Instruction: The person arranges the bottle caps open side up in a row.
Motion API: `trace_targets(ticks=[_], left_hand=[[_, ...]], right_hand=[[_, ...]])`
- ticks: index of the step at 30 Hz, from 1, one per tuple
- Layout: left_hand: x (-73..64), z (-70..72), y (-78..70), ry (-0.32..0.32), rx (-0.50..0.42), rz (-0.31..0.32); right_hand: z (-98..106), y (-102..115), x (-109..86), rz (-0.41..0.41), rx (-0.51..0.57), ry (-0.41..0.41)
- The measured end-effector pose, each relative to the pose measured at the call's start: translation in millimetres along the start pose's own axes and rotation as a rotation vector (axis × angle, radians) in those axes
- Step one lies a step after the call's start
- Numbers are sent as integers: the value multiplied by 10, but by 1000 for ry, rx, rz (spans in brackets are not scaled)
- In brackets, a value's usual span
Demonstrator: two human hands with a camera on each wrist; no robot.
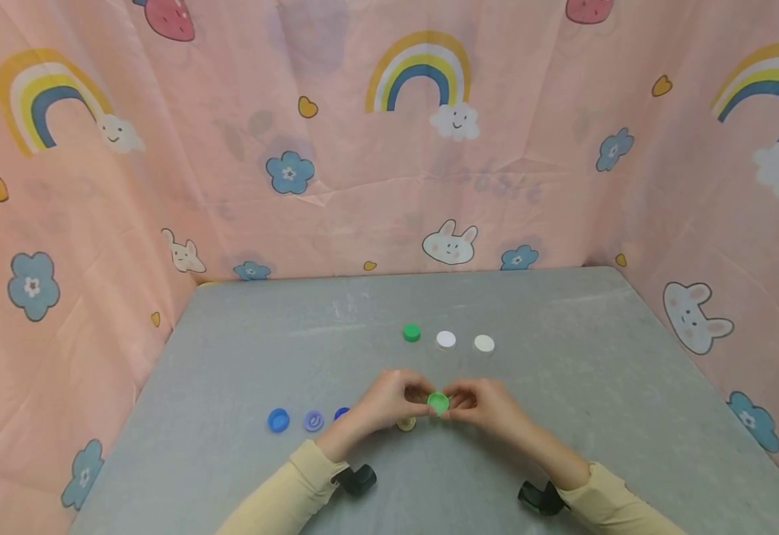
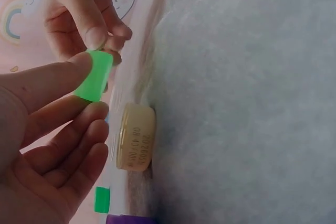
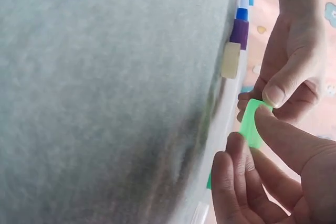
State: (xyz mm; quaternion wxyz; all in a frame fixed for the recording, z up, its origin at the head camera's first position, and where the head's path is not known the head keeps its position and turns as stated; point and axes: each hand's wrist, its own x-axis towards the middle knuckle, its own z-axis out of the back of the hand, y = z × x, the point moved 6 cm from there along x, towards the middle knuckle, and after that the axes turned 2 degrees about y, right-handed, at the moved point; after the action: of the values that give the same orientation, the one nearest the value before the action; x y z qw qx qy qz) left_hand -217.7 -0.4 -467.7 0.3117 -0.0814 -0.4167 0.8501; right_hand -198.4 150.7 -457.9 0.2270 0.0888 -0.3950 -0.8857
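Observation:
A light green bottle cap (image 1: 438,403) is held between both hands, its hollow side facing up in the head view. My left hand (image 1: 387,401) pinches it from the left with thumb and fingers. From the right, my right hand (image 1: 489,407) pinches the opposite side. In the left wrist view the cap appears raised off the table. Just left of it, a cream cap (image 2: 137,137) with printed digits lies on the table, partly covered by my left hand in the head view. A purple cap (image 3: 239,34) sits beside the cream one, hidden behind my left hand from the head.
On the grey table (image 1: 630,386), a blue cap (image 1: 278,420), a lavender cap (image 1: 313,421) and another blue cap (image 1: 341,412) line up at left. Farther back lie a green cap (image 1: 411,332) and two white caps (image 1: 445,339). Pink patterned cloth (image 1: 362,215) surrounds the table.

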Motion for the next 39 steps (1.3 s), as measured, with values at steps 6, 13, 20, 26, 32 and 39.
trace_targets(ticks=[6, 13, 20, 26, 32, 39], left_hand=[[-3, -64, 25, 60, -22, 29], [-15, -84, 35, 66, 3, 30], [-34, -92, 43, 82, 53, 41], [-41, -104, 50, 83, 83, 29], [-37, -115, 63, 90, 102, 32], [-12, -74, 81, 158, -9, 40]], right_hand=[[-36, -15, 5, 21, 28, 22], [-70, -34, 18, 24, 8, 51], [-118, -65, 24, 29, 11, 68], [-141, -79, 29, 19, 5, 73], [-145, -67, 35, 9, 14, 91], [-94, -56, 70, -5, 73, 186]])
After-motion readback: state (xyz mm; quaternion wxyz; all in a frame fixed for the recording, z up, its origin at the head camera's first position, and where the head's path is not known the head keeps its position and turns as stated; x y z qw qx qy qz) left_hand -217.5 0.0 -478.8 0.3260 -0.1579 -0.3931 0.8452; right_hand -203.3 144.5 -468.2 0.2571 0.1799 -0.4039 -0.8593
